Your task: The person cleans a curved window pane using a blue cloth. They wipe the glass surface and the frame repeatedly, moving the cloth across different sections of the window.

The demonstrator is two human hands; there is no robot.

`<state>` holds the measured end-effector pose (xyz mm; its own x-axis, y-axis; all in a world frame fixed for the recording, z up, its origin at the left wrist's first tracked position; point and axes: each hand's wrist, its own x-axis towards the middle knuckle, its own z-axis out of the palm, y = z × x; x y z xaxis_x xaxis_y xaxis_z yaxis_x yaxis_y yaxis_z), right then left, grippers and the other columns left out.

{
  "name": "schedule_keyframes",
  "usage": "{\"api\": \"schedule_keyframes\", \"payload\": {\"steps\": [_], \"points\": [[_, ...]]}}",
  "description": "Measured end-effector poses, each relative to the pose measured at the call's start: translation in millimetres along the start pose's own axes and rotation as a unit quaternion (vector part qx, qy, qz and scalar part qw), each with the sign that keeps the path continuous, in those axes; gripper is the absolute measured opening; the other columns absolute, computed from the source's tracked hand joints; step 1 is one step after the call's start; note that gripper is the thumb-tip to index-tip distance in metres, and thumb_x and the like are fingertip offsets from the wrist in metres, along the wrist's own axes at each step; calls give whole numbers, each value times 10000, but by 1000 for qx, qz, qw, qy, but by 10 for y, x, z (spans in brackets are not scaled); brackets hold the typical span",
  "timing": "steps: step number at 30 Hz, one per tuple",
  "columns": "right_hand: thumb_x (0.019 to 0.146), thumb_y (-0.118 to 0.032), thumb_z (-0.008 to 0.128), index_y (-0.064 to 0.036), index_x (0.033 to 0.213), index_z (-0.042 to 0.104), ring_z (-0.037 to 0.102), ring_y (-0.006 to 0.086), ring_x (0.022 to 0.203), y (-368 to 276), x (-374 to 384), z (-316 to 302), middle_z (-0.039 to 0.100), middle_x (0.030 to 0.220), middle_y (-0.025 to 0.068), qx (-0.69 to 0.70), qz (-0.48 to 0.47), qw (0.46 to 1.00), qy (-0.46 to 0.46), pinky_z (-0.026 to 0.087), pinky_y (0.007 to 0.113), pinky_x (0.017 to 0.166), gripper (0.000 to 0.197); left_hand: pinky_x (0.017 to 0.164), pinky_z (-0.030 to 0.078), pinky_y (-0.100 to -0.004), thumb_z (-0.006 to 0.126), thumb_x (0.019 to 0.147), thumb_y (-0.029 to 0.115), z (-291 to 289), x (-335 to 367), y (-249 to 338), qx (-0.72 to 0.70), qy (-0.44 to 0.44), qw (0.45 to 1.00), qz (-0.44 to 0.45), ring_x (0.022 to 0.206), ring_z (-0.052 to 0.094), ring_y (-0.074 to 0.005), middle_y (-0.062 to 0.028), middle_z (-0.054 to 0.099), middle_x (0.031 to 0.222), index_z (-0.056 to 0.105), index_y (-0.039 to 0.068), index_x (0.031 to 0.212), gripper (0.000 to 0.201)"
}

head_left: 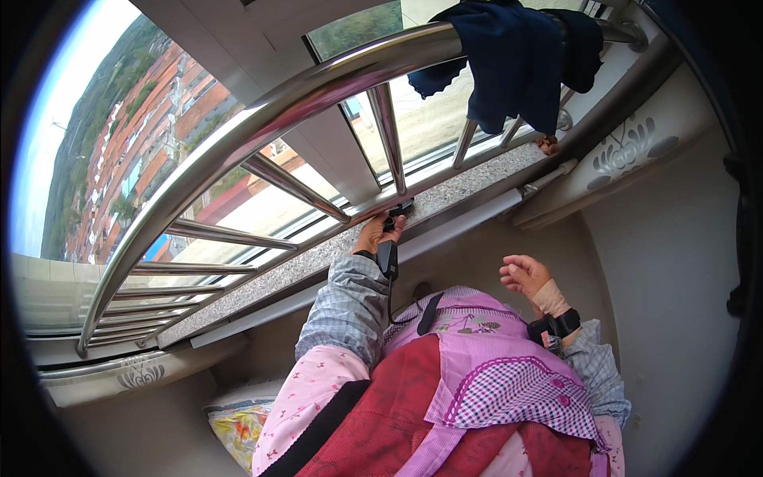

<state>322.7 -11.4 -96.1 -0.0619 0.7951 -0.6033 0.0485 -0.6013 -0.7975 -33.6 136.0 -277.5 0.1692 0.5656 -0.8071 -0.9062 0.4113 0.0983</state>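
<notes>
My left hand [373, 234] reaches to the granite windowsill [453, 189] at the foot of the metal railing. Its fingers are closed around a small black object [401, 208], whose exact kind I cannot make out. A black box with a cable [387, 258] is at that wrist. My right hand [526, 276] hovers in front of the apron [509, 381], fingers loosely bent and apart, with nothing visible in them. A black strapped device [554, 328] sits on the right wrist.
A shiny steel railing [238, 143] curves along the window. Dark blue cloth [517, 63] hangs over its top bar at right. A small brown item [548, 145] lies on the sill below it. A colourful printed bag [238, 425] stands at lower left. Rooftops show outside.
</notes>
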Motion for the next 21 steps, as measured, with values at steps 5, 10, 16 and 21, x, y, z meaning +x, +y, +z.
{"api": "schedule_keyframes", "payload": {"steps": [5,10,16,21], "points": [[1031,-200,577,-7,1292,583,677,132,909,-38,24,25,694,1092,87,-6,-2,1000,-1,556,252,792,324,804,635,-436,573,968,-53,93,-171,30,73,-6,997,10,932,622,-311,-182,556,1043,514,-24,1113,159],[1032,-195,574,-7,1286,586,678,132,905,-52,44,20,694,1086,86,5,-5,1000,-7,559,254,787,316,853,633,-424,477,934,-144,118,-292,-3,54,-72,995,41,941,637,-324,-202,572,1058,509,-69,1123,206],[1033,-187,570,-7,1272,597,680,132,892,-91,46,39,696,1070,83,3,-5,1000,-3,564,255,778,300,930,617,-404,461,910,-164,105,-308,3,125,-93,985,76,1034,646,-350,-244,607,1121,500,-134,1172,266],[1033,-184,572,-6,1267,600,679,131,891,-78,52,18,697,1060,79,10,-7,1000,-2,564,255,780,295,963,606,-396,460,931,-147,98,-338,0,151,-96,977,117,1104,641,-372,-240,607,1144,483,-131,1199,270]]}}
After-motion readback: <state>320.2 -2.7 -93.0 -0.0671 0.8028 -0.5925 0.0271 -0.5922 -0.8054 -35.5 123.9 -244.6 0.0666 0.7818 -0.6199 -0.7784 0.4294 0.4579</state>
